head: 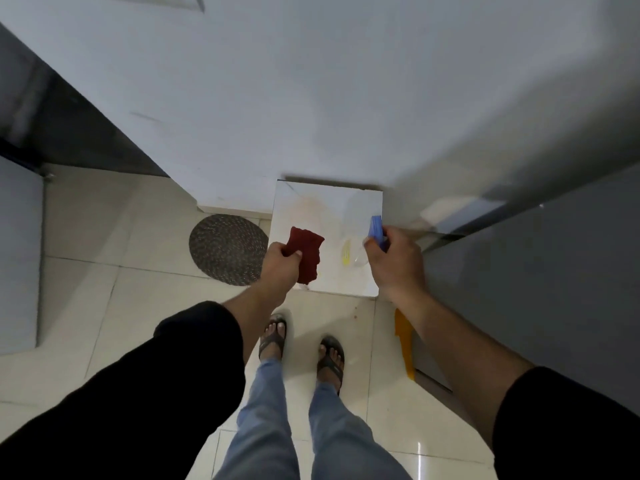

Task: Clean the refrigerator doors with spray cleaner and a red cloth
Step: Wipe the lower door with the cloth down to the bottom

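My left hand (280, 263) grips a red cloth (307, 255), which hangs crumpled from my fingers. My right hand (394, 259) holds a spray bottle (376, 231) with a blue trigger head; its clear body (356, 256) shows below my fingers. The grey refrigerator door (540, 271) rises on the right, close to my right hand, its upper surface (519, 98) stretching up and away. Both hands hover in front of me above a white tile slab (329, 209) on the floor.
A white wall panel (242, 98) fills the view ahead. A round woven mat (228, 249) lies on the tiled floor at left. A yellow-orange piece (406, 344) sits at the refrigerator's foot. A dark counter (52, 109) runs at upper left. My sandalled feet (301, 344) stand below.
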